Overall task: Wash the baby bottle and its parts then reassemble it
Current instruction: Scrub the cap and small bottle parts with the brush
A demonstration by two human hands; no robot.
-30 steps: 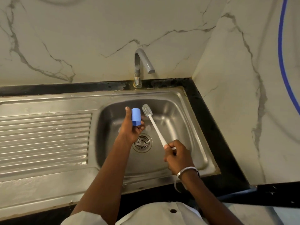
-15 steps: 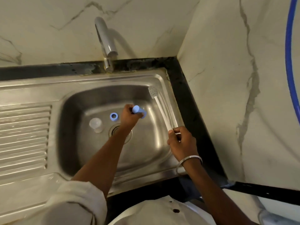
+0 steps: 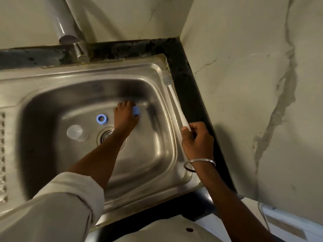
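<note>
The left hand (image 3: 126,117) curls its grip round the blue bottle part (image 3: 136,111); the right hand (image 3: 198,142) pinches the brush (image 3: 176,103) handle.

From the drain (image 3: 104,134), a clear cup (image 3: 76,133) is standing at 9 o'clock, a blue ring (image 3: 101,119) is lying at 11, and the left hand (image 3: 125,118) with a blue cap (image 3: 136,111) is blocking 1. The brush (image 3: 175,102) is lining the sink (image 3: 122,70) rim at 3. Bare steel is showing at 5.
</note>
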